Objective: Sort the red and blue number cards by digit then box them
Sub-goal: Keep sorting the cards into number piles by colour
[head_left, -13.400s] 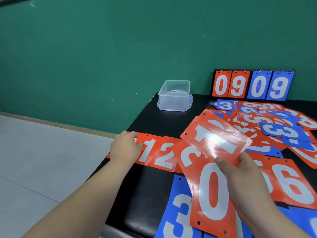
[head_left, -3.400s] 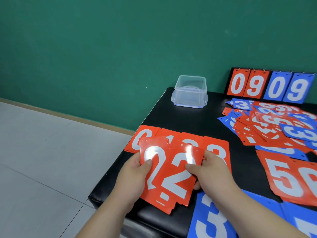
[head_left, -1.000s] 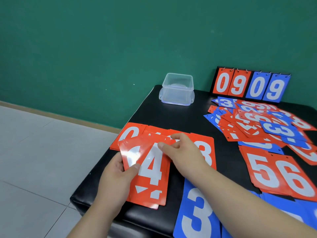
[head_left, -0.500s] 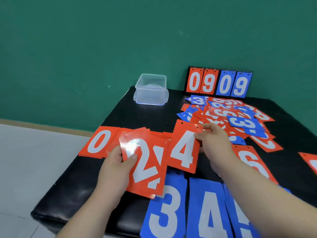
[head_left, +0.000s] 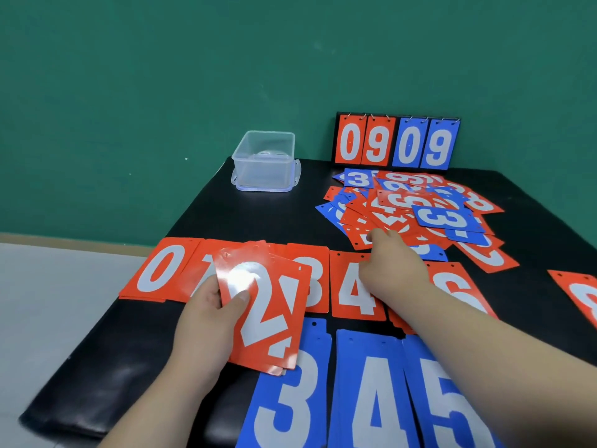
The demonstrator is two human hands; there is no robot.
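My left hand (head_left: 210, 315) grips a small stack of red cards, a red 2 (head_left: 261, 305) on top, held above the table's near left. A row of red cards lies on the black table: red 0 (head_left: 158, 270), a partly covered 1, red 3 (head_left: 315, 279), red 4 (head_left: 353, 289), red 6 (head_left: 458, 289). My right hand (head_left: 391, 263) reaches over the red 4, fingertips at the near edge of the mixed pile (head_left: 416, 211) of red and blue cards. Whether it holds anything is hidden. Blue 3 (head_left: 287, 399), blue 4 (head_left: 371, 396) and blue 5 (head_left: 452, 412) lie nearest me.
A clear plastic box (head_left: 265, 164) stands on its lid at the table's far left. A flip scoreboard (head_left: 397, 142) showing 09 09 leans on the green wall. Another red card (head_left: 581, 295) lies at the right edge. The table's left edge (head_left: 106, 321) drops to a pale floor.
My right hand laid the red 4 down in the row beside the 3 and moved on to the mixed pile. The left hand keeps its stack with the 2 on top.
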